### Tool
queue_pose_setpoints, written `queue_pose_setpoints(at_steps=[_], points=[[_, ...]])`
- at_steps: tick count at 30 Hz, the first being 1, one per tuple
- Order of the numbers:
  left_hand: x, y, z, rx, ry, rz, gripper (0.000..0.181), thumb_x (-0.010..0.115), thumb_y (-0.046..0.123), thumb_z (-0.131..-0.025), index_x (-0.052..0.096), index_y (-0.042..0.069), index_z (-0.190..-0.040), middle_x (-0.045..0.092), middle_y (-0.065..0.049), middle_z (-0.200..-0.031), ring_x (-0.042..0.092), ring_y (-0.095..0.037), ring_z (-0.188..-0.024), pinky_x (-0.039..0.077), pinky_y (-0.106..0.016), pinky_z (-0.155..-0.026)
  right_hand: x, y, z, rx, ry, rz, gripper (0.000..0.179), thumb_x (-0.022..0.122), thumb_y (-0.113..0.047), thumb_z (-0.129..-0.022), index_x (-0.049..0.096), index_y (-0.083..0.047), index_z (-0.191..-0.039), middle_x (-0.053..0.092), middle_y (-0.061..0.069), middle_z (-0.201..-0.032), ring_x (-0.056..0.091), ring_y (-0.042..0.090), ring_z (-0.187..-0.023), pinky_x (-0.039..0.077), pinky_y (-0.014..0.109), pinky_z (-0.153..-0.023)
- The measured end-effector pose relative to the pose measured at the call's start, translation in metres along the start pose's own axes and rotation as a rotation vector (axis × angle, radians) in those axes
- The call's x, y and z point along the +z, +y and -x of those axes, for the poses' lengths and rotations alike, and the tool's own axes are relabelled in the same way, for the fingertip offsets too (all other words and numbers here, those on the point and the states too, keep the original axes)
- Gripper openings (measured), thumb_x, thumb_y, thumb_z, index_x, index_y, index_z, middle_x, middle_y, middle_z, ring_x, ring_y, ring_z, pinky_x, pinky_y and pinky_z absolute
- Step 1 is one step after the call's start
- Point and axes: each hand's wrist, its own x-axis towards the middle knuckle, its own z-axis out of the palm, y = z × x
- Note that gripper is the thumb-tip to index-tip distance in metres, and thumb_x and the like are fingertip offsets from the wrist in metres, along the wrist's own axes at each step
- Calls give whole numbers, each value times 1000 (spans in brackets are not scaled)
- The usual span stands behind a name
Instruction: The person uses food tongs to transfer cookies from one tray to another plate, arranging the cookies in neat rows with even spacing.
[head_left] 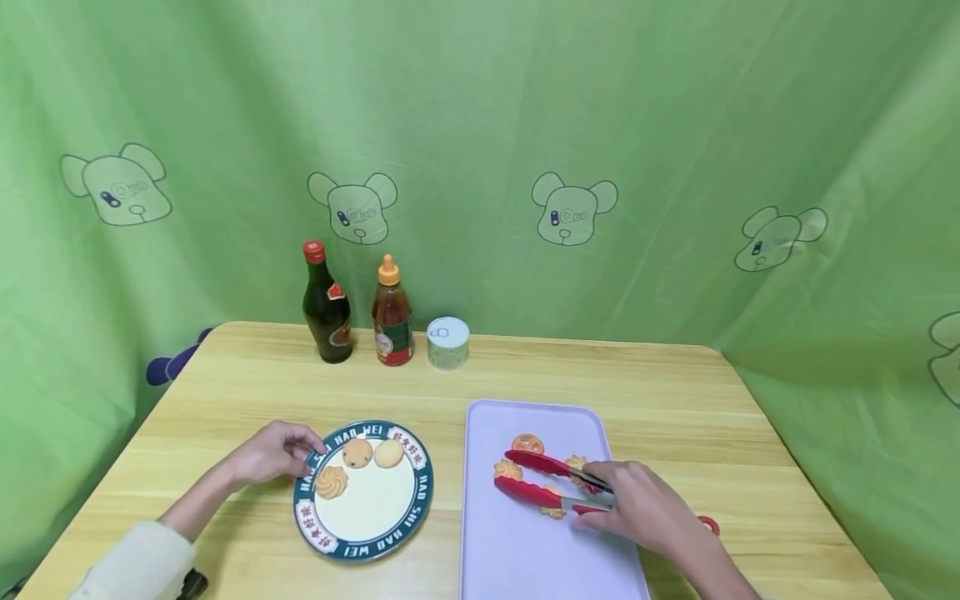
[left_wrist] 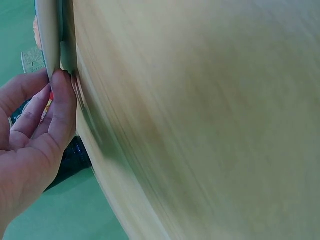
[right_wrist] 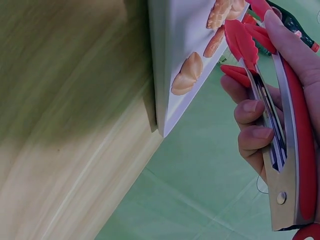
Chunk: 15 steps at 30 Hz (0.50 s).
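Observation:
My left hand (head_left: 273,454) pinches the left rim of a round plate (head_left: 427,492) with a dark green lettered border; the left wrist view has thumb and fingers on its edge. On it lie a swirled cookie (head_left: 331,482), a speckled cookie (head_left: 357,453) and a plain round cookie (head_left: 388,453). With curled fingers my right hand (head_left: 637,507) grips red-tipped tongs (right_wrist: 295,150) above a lilac tray (head_left: 517,558). The parted tips lie either side of a ridged cookie (head_left: 507,470); contact is unclear. A pretzel-shaped cookie (head_left: 528,443) and other cookies, partly hidden by the tongs, are on the tray.
Along the table's (head_left: 600,371) back edge stand a dark bottle with a red cap (head_left: 327,317), a sauce bottle with an orange top (head_left: 392,321) and a small can (head_left: 447,343). A green curtain (head_left: 480,100) hangs behind and at both sides.

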Motion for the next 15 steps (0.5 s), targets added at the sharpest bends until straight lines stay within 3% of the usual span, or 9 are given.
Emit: queue_pose_setpoints(at_steps=[8, 15], points=[[0, -1, 0, -4, 4, 1, 33, 65, -7, -73, 63, -5, -107, 65, -13, -98, 60, -19, -81, 55, -30, -69, -2, -8, -4, -38, 60, 0, 67, 83, -48, -61, 68, -9, -113, 70, -3, -95, 53, 8, -74, 51, 29, -68], [0, -1, 0, 6, 1, 2, 33, 65, -7, -73, 63, -5, -106, 65, -13, -98, 61, -19, -82, 55, -29, -69, -2, -19, -15, -115, 88, -5, 61, 82, -48, -62, 68, -11, -108, 60, -10, -76, 46, 7, -67, 41, 21, -59]])
